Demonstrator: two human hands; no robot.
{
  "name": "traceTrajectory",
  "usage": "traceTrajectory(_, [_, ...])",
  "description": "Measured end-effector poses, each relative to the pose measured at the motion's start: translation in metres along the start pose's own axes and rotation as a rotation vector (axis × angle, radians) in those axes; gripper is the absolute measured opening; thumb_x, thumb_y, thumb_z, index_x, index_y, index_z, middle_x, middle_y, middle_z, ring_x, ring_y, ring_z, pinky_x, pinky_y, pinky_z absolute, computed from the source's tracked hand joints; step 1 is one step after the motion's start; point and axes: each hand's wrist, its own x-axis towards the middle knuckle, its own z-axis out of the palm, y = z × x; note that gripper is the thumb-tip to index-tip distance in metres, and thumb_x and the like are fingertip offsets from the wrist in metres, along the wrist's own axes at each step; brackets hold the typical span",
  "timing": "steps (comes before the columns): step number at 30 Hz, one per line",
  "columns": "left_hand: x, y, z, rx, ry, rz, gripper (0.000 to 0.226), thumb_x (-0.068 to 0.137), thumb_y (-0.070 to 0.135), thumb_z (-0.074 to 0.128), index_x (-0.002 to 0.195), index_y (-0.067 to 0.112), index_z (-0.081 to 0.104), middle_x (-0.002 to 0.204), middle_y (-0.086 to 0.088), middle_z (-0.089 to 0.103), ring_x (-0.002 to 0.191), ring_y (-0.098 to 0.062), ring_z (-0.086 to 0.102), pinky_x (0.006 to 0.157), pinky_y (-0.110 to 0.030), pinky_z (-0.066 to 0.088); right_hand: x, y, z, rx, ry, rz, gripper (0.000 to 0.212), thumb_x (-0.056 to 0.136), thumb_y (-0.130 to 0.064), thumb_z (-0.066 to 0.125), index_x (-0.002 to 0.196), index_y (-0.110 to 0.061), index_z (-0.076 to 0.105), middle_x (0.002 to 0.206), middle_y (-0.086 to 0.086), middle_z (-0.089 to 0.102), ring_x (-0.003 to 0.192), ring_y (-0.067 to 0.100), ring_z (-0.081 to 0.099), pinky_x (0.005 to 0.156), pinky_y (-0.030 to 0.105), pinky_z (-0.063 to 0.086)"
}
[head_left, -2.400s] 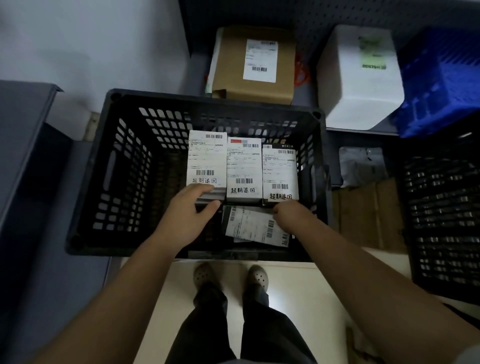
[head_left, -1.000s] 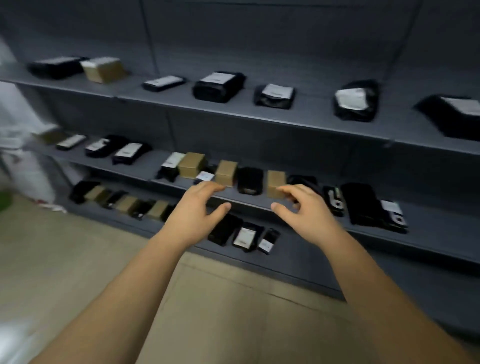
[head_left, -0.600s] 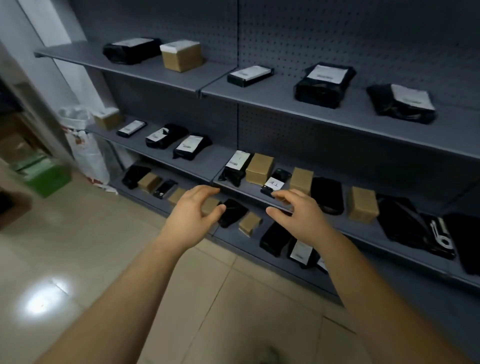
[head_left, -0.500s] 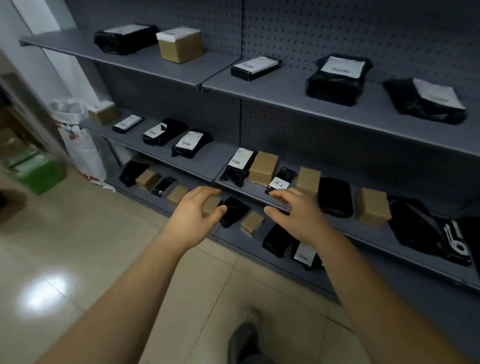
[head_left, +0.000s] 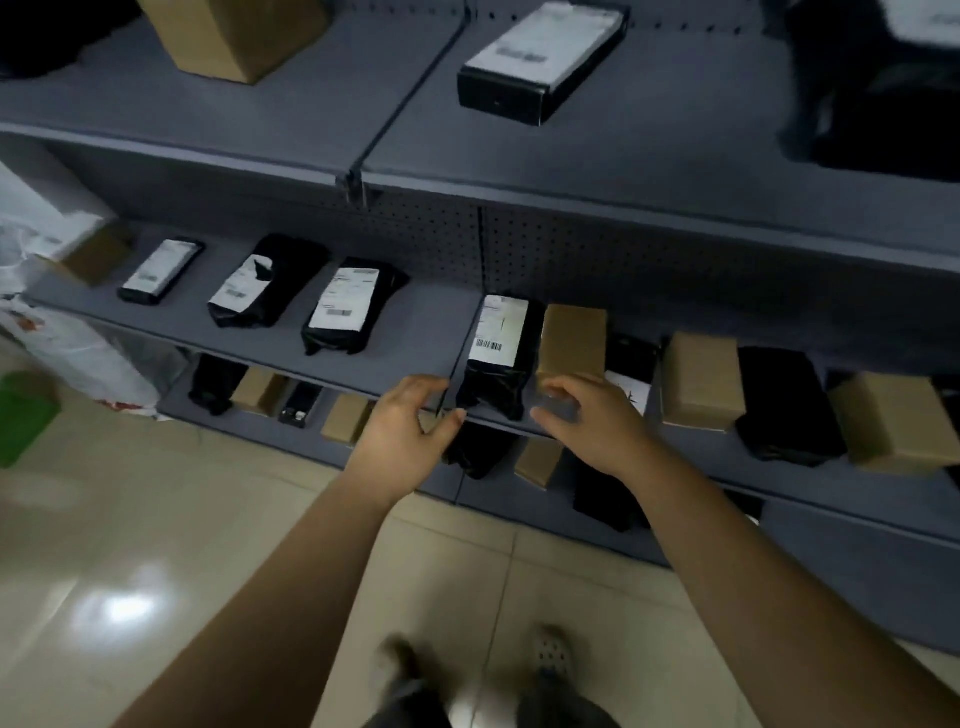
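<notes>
Parcel storeroom or courier pickup point. Evidence: grey metal shelving (head_left: 623, 171), pegboard back (head_left: 426, 234), three tiers across upper and middle frame. Stock: black poly mailers (head_left: 343, 306) with white shipping labels at centre left; barcoded mailer (head_left: 498, 353) at centre; plain brown cartons (head_left: 701, 379) right of centre; labelled black box (head_left: 540, 57) at top centre. Items laid singly in rows. Underfoot: glossy tiled floor (head_left: 130, 545) at lower left.

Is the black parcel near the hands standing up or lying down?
Lying down. The black parcel lies flat on the grey shelf, with its white label facing up.
</notes>
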Motion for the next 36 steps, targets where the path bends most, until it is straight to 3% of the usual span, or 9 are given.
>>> traceTrajectory(3, [0.048,-0.029,0.016,0.008,-0.07,-0.014,0.042,0.091,0.028,0.065,0.129,0.014,0.057,0.123,0.006,0.053,0.115,-0.007,0.048,0.086,0.002,0.029,0.039,0.007,0.026,0.033,0.044,0.088,0.047,0.094,-0.045,0.059,0.135,-0.025,0.054,0.135,-0.004,0.053,0.118,0.01,0.051,0.091,0.021,0.037])
traceTrajectory(7, [0.105,-0.068,0.035,0.003,-0.186,-0.056,0.049,0.092,0.029,0.063,0.137,0.014,0.048,0.137,-0.007,0.049,0.126,-0.024,0.047,0.102,-0.028,0.039,0.088,0.006,0.067,0.083,0.098,0.2,0.047,0.095,-0.044,0.058,0.138,-0.024,0.052,0.137,0.0,0.052,0.12,0.017,0.053,0.089,0.021,0.037])
traceTrajectory(11, [0.149,-0.094,0.05,0.051,-0.253,0.001,0.048,0.095,0.025,0.058,0.141,0.014,0.045,0.142,-0.006,0.044,0.127,-0.026,0.045,0.096,-0.022,0.032,0.136,0.006,0.104,0.091,0.204,0.318,0.044,0.097,-0.033,0.056,0.139,-0.02,0.051,0.136,0.006,0.052,0.12,0.024,0.054,0.087,0.021,0.039])
traceTrajectory(16, [0.19,-0.122,0.072,0.035,-0.334,-0.031,0.052,0.096,0.028,0.055,0.144,0.012,0.041,0.146,-0.007,0.042,0.127,-0.026,0.046,0.097,-0.028,0.037,0.181,0.007,0.129,0.009,0.249,0.468,0.054,0.1,-0.02,0.047,0.15,-0.007,0.031,0.151,0.018,0.035,0.14,0.031,0.032,0.109,0.03,0.031])
traceTrajectory(19, [0.207,-0.127,0.088,-0.007,-0.392,-0.062,0.038,0.096,0.031,0.053,0.132,0.016,0.053,0.127,-0.004,0.054,0.106,-0.02,0.054,0.08,-0.025,0.04,0.199,0.013,0.132,-0.015,0.199,0.577,0.057,0.104,-0.02,0.039,0.152,0.0,0.019,0.155,0.02,0.031,0.142,0.033,0.031,0.111,0.031,0.028])
traceTrajectory(23, [0.22,-0.133,0.104,-0.066,-0.407,-0.147,0.024,0.097,0.035,0.05,0.11,0.018,0.06,0.105,-0.007,0.064,0.083,-0.017,0.057,0.057,-0.022,0.038,0.205,0.021,0.138,0.029,0.267,0.641,0.054,0.105,-0.027,0.039,0.146,0.005,0.029,0.145,0.024,0.044,0.133,0.035,0.041,0.105,0.033,0.033])
traceTrajectory(26, [0.219,-0.142,0.103,-0.092,-0.388,-0.202,0.026,0.096,0.031,0.053,0.117,0.018,0.063,0.106,-0.004,0.065,0.08,-0.013,0.056,0.059,-0.019,0.04,0.202,0.027,0.152,0.13,0.327,0.632,0.049,0.103,-0.028,0.047,0.139,0.005,0.043,0.135,0.026,0.051,0.127,0.039,0.046,0.103,0.036,0.037])
traceTrajectory(30, [0.213,-0.151,0.095,-0.183,-0.342,-0.24,0.029,0.092,0.026,0.061,0.121,0.019,0.062,0.108,0.0,0.065,0.096,-0.017,0.061,0.079,-0.026,0.047,0.197,0.03,0.158,0.37,0.379,0.625,0.049,0.096,-0.024,0.06,0.14,-0.008,0.046,0.137,0.017,0.052,0.123,0.032,0.051,0.096,0.03,0.042])
traceTrajectory(36, [0.208,-0.146,0.076,-0.405,-0.189,-0.244,0.028,0.089,0.017,0.067,0.116,0.02,0.062,0.106,0.005,0.064,0.096,-0.012,0.062,0.068,-0.014,0.044,0.196,0.016,0.132,0.69,0.519,0.44,0.036,0.086,-0.002,0.07,0.11,-0.019,0.048,0.095,-0.014,0.057,0.095,0.013,0.06,0.086,0.023,0.048])
